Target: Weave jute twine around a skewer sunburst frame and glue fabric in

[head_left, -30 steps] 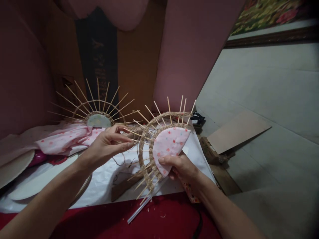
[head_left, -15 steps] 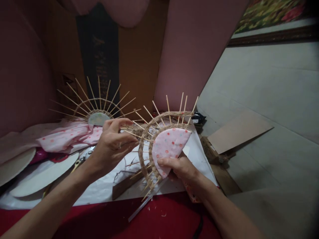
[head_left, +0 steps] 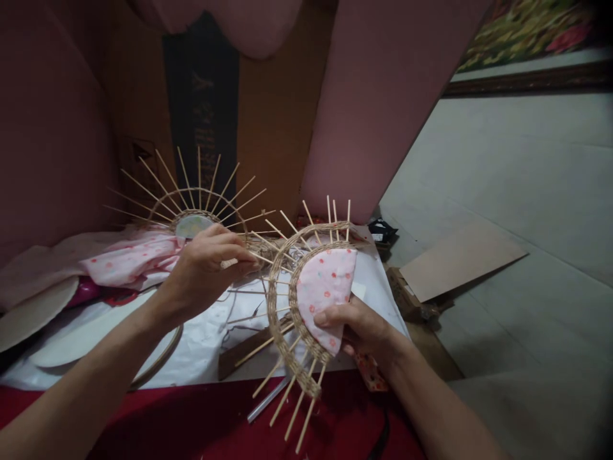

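Observation:
My right hand [head_left: 357,322] grips a half-round craft piece by its flat edge, thumb on the front of the pink flowered fabric panel [head_left: 328,281]. Around the panel's curve runs braided twine, with a second twine band [head_left: 274,310] farther out. Thin wooden sticks [head_left: 282,399] pass through both bands and fan outward. On the left side of the piece, my left hand [head_left: 208,265] is closed, its fingertips pinching the outer end of a wooden stick [head_left: 262,258]. Its fingers partly hide the contact.
Behind my left hand stands a similar half-round piece [head_left: 191,225] with fanned sticks. Pink flowered cloth [head_left: 129,260] and white oval boards [head_left: 62,342] lie at left. A clear stick [head_left: 265,402] lies near the red front edge. Cardboard [head_left: 460,262] lies at right.
The craft piece has turned, so its lower sticks point down toward me and show more. My left fingers, spread apart before, have come together at a stick's end. The view has shifted slightly.

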Available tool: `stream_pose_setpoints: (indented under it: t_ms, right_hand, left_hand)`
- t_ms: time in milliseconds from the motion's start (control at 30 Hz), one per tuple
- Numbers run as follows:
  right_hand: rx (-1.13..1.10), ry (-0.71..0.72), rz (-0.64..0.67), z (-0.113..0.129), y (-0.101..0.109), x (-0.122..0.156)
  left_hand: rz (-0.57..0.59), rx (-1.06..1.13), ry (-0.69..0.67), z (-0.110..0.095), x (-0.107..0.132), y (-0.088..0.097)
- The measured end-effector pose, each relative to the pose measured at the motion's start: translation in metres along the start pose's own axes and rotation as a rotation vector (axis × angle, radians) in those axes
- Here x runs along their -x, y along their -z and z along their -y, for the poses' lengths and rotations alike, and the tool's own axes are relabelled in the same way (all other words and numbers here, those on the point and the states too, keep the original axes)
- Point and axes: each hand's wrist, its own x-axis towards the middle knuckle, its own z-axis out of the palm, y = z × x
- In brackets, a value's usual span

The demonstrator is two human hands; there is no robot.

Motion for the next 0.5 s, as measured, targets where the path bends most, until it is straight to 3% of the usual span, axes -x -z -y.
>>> stream_pose_setpoints:
  t_ms: [167,300,500]
  right_hand:
    - [-0.192,0.012,0.137,-0.001,0.002,0.0]
    - [-0.29,0.026,0.182,-0.005,0.001,-0.001]
    - [-0.323,0.02,0.24,-0.008,-0.001,-0.001]
  left_hand:
    - [0.014,0.307,0.348,0.003,0.005,0.0]
    - [0.01,0.555,0.486,0.006,0.005,0.004]
    - [0.223,0.722,0.701,0.016,0.005,0.005]
